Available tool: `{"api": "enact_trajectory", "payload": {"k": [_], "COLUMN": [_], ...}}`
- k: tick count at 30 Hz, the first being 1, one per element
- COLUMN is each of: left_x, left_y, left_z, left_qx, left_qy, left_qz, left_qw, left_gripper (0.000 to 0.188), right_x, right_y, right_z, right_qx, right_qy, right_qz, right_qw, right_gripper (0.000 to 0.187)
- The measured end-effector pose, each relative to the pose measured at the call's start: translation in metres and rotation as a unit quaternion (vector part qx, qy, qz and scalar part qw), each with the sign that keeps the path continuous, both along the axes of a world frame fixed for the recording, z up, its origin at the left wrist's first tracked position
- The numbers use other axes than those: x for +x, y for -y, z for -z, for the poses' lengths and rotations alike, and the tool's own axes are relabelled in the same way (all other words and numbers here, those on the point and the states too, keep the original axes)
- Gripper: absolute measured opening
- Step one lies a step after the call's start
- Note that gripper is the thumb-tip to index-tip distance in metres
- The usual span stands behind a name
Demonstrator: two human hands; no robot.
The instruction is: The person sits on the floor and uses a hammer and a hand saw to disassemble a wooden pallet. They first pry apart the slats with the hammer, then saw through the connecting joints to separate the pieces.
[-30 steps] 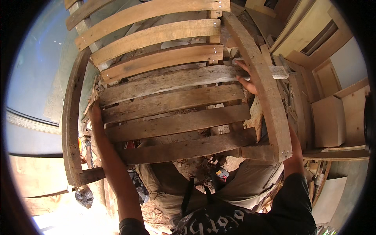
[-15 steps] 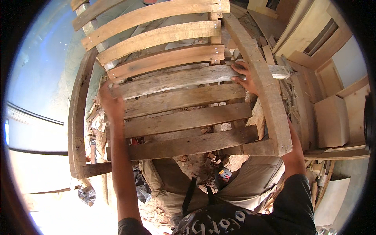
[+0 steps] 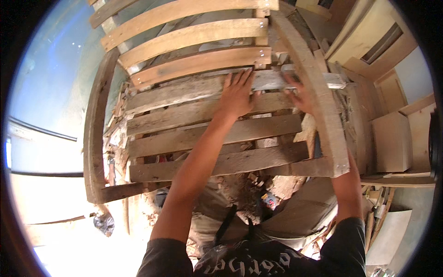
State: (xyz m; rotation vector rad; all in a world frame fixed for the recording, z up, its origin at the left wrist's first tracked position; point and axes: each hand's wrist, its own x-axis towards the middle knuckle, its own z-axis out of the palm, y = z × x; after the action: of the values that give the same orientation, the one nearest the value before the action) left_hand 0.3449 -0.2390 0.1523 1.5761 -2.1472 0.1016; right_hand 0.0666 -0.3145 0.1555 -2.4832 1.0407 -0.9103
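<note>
So the left hand (image 3: 237, 98) has moved off the left end of the long, weathered grey wooden slat (image 3: 170, 94) and now rests around its middle, fingers spread out straight, not wrapped around it. Right hand (image 3: 302, 96) is over by the thick brown wooden side beam (image 3: 319, 106), fingers apart near the same slat (blurry, so can't tell if it's gripping). That leaves the slat's left end with no hand on it. It lies crosswise between the lighter nailed wooden slats (image 3: 198, 60) and the rough brown ones (image 3: 263, 130), right end poking past the beam.
</note>
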Motion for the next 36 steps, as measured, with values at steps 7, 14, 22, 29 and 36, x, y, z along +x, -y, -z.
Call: {"api": "enact_trajectory", "payload": {"k": [7, 14, 22, 29, 36], "left_x": [-0.011, 0.006, -0.004, 0.006, 0.012], "left_y": [0.011, 0.013, 0.016, 0.013, 0.011], "left_z": [0.001, 0.008, 0.010, 0.011, 0.002], "left_qx": [-0.011, -0.041, -0.053, -0.059, -0.043], "left_qy": [-0.020, 0.042, 0.024, 0.019, 0.029], "left_qz": [-0.007, 0.011, 0.038, 0.037, 0.016], "left_qw": [1.000, 0.998, 0.998, 0.997, 0.999], "left_gripper": [0.063, 0.065, 0.061, 0.061, 0.065], "right_x": [-0.091, -0.161, -0.189, -0.167, -0.149], "right_y": [-0.052, -0.136, -0.268, -0.312, -0.370], "right_z": [-0.023, -0.023, 0.067, 0.169, 0.277], "right_qx": [-0.022, 0.234, 0.308, 0.374, 0.310], "right_qy": [-0.116, -0.217, -0.407, -0.326, -0.185], "right_qz": [0.229, 0.228, 0.184, 0.421, 0.504], "right_qw": [0.966, 0.920, 0.840, 0.759, 0.785], "right_gripper": [0.047, 0.046, 0.040, 0.032, 0.065]}}
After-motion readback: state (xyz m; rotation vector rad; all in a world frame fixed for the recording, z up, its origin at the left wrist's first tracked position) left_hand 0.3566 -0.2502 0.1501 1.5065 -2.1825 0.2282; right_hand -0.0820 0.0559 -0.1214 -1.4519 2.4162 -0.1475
